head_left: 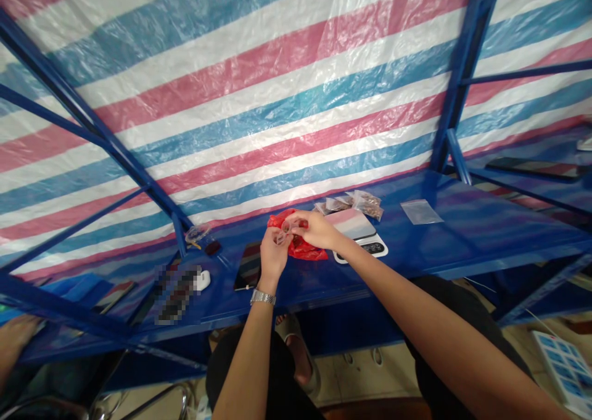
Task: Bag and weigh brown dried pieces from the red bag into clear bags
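Over a crumpled red plastic bag [309,252], both hands come together at a small clear plastic piece [287,227] that looks like a little cup or container. My left hand [274,252], with a metal watch on its wrist, is closed on the piece's near left side. Fingertips of my right hand [314,229] pinch at its rim from the right. What is inside the piece is too small to make out. Just right of the bag lies a white digital scale [354,224], its display toward me. Several small zip bags [367,204] with brown contents rest behind the scale.
A flat clear zip bag [422,211] lies right on the blue table [444,253]. On the left are a dark phone [247,266], a white case [202,280] and a dark red item [213,248]. Blue metal posts [456,93] rise at both sides. Another person's hand [21,333] shows far left.
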`<state>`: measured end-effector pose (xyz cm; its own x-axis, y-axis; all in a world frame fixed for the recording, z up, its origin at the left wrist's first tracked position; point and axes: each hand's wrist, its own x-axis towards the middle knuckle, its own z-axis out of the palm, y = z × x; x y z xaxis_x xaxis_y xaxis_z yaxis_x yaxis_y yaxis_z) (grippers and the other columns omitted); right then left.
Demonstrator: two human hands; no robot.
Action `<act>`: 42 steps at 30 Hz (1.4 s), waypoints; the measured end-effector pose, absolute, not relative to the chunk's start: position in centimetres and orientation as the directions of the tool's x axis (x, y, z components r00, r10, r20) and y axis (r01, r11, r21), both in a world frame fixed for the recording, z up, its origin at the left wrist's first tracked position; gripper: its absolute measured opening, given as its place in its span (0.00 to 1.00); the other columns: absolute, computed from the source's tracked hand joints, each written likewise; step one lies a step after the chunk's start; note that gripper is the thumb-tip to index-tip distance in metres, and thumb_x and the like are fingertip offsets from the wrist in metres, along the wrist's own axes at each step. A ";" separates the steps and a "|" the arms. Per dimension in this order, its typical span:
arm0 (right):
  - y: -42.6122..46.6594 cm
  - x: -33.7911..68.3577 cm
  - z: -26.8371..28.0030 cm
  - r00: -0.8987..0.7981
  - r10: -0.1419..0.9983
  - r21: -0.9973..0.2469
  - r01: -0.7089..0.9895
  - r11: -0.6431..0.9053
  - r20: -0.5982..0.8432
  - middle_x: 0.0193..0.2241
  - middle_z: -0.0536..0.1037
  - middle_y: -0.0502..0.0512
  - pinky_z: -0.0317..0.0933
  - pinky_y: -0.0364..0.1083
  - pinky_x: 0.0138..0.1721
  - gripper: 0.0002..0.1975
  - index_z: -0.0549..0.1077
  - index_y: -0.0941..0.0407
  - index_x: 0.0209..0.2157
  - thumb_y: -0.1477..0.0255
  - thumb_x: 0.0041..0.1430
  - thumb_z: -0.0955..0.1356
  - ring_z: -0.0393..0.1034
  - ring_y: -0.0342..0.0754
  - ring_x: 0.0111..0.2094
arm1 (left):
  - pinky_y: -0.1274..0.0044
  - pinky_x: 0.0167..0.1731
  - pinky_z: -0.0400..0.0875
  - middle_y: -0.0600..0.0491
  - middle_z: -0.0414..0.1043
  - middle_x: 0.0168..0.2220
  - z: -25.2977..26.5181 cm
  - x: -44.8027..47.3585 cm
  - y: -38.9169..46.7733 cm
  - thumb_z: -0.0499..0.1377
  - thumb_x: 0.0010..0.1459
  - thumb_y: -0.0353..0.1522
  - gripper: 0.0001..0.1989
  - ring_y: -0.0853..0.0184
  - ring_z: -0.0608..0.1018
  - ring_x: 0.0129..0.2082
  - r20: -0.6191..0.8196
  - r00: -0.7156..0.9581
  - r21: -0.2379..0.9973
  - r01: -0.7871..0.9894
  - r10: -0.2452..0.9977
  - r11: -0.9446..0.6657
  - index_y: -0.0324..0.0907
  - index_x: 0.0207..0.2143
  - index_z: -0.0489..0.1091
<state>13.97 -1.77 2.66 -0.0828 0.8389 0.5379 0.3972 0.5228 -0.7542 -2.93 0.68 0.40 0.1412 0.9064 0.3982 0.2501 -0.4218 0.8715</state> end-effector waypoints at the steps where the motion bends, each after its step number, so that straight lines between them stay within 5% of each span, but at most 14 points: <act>1: -2.2 13.8 3.0 -0.100 0.827 -0.726 0.428 0.538 0.554 0.42 0.83 0.55 0.68 0.48 0.48 0.16 0.81 0.56 0.46 0.84 0.58 0.70 0.76 0.47 0.40 | 0.74 0.38 0.71 0.51 0.78 0.34 0.5 -2.8 0.5 0.68 0.52 0.34 0.12 0.64 0.79 0.33 0.393 0.151 0.874 0.245 0.907 -0.420 0.41 0.37 0.72; 8: -3.5 13.1 3.4 -0.231 0.763 -0.547 0.576 0.607 0.604 0.45 0.79 0.57 0.66 0.50 0.54 0.13 0.81 0.55 0.44 0.82 0.61 0.70 0.72 0.51 0.49 | 0.75 0.37 0.70 0.51 0.80 0.33 1.1 -2.4 -0.3 0.66 0.51 0.27 0.07 0.65 0.79 0.33 0.392 0.168 0.867 0.260 0.904 -0.424 0.40 0.35 0.77; 20: -4.1 12.1 3.2 -0.401 0.615 -0.321 0.592 0.740 0.679 0.59 0.74 0.61 0.64 0.52 0.62 0.28 0.73 0.56 0.57 0.89 0.58 0.63 0.67 0.52 0.61 | 0.75 0.36 0.71 0.50 0.80 0.35 0.8 -1.9 -0.4 0.65 0.54 0.28 0.05 0.63 0.80 0.35 0.395 0.154 0.854 0.302 0.906 -0.424 0.40 0.35 0.75; 25: -3.9 12.7 3.0 -0.194 0.684 -0.383 0.708 0.594 0.703 0.58 0.75 0.60 0.64 0.49 0.60 0.22 0.73 0.55 0.57 0.84 0.65 0.62 0.70 0.51 0.58 | 0.75 0.38 0.69 0.53 0.78 0.33 0.5 -2.2 0.0 0.67 0.54 0.30 0.08 0.65 0.78 0.33 0.389 0.079 0.857 0.334 0.918 -0.392 0.41 0.37 0.74; 31: -3.4 13.4 2.4 -0.077 0.821 -0.445 0.810 0.382 0.566 0.56 0.77 0.66 0.62 0.56 0.60 0.17 0.74 0.59 0.56 0.75 0.67 0.69 0.73 0.57 0.54 | 0.76 0.39 0.70 0.55 0.74 0.32 1.1 -2.8 0.6 0.66 0.56 0.31 0.10 0.67 0.76 0.32 0.486 -0.074 0.840 0.314 0.871 -0.442 0.42 0.39 0.69; 37: -3.9 12.1 3.6 -0.091 0.692 -0.540 0.555 0.632 0.716 0.54 0.78 0.60 0.62 0.50 0.61 0.15 0.74 0.54 0.55 0.76 0.69 0.64 0.71 0.50 0.56 | 0.74 0.51 0.72 0.49 0.76 0.45 2.6 -2.6 -0.2 0.62 0.62 0.38 0.13 0.66 0.79 0.46 0.521 -0.028 0.853 0.067 0.853 -0.518 0.43 0.47 0.68; 42: -3.2 12.3 3.6 -0.007 0.849 -0.818 0.262 0.512 0.529 0.42 0.81 0.57 0.70 0.48 0.49 0.14 0.72 0.57 0.53 0.71 0.67 0.67 0.77 0.49 0.43 | 0.70 0.56 0.73 0.46 0.77 0.55 3.0 -1.9 -1.1 0.61 0.65 0.47 0.19 0.61 0.79 0.56 0.384 0.224 0.921 -0.164 0.896 -0.354 0.45 0.50 0.73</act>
<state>12.30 -3.25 3.64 -0.0073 0.8488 0.5287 0.2616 0.5120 -0.8182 -1.89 -1.05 2.99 0.2240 0.8958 0.3839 -0.1636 -0.3537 0.9209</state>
